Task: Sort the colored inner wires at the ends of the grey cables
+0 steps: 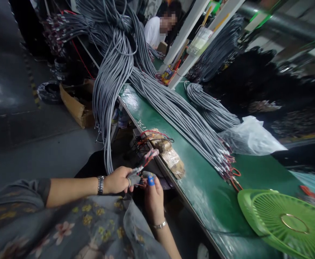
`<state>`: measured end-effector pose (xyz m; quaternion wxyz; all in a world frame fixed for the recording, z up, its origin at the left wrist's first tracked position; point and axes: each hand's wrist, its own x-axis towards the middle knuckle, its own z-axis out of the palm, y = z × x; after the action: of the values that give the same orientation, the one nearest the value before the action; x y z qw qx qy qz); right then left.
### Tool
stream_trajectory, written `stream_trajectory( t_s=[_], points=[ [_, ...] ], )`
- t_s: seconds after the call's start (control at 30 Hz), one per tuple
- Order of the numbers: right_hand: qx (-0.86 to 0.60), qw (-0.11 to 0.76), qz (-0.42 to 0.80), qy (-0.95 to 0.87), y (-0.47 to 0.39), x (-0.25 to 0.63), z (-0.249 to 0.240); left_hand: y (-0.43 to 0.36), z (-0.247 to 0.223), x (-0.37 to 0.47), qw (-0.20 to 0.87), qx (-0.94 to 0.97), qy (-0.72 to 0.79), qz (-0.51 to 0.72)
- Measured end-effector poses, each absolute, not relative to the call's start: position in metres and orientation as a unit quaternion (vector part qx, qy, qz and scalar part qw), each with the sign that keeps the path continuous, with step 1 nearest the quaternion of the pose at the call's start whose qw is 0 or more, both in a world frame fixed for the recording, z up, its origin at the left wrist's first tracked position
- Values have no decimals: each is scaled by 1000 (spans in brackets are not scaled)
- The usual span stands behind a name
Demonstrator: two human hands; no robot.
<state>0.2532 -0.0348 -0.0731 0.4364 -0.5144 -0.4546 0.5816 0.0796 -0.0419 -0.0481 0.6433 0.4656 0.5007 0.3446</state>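
Note:
My left hand (119,179), with a watch at the wrist, is closed around the end of grey cables (108,154). Red, white and dark wire ends (149,156) stick out beyond its fingers. Close beside it, my right hand (153,196) pinches thin wires (141,184) between thumb and fingers. Its thumb carries a blue wrap, and a grey covering shows on a finger. Both hands are in front of my lap, just off the edge of the green table (192,194). The exact tips of the wires in the pinch are hidden.
A long bundle of grey cables (173,108) lies along the table, and another hangs over its edge. A taped wooden block (170,158), a green fan (281,219) and a plastic bag (251,136) are on it. A cardboard box (77,104) stands on the floor. Another person (153,30) sits beyond.

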Motion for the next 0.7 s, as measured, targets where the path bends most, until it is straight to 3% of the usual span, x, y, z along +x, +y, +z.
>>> stream_trajectory(
  t_s=[0.13,0.4,0.53,0.7],
  points=[
    [-458,420,553,-554,-36,259,-65,-47,-45,78,566,602,488,282],
    [-376,295,516,-711,-35,260,-44,-50,-50,85,380,753,456,284],
    [-355,298,423,-779,-37,263,-40,-52,-53,88,357,764,445,299],
    [-336,273,406,-805,-39,262,-33,-54,-50,90,369,765,388,357]
  ],
)
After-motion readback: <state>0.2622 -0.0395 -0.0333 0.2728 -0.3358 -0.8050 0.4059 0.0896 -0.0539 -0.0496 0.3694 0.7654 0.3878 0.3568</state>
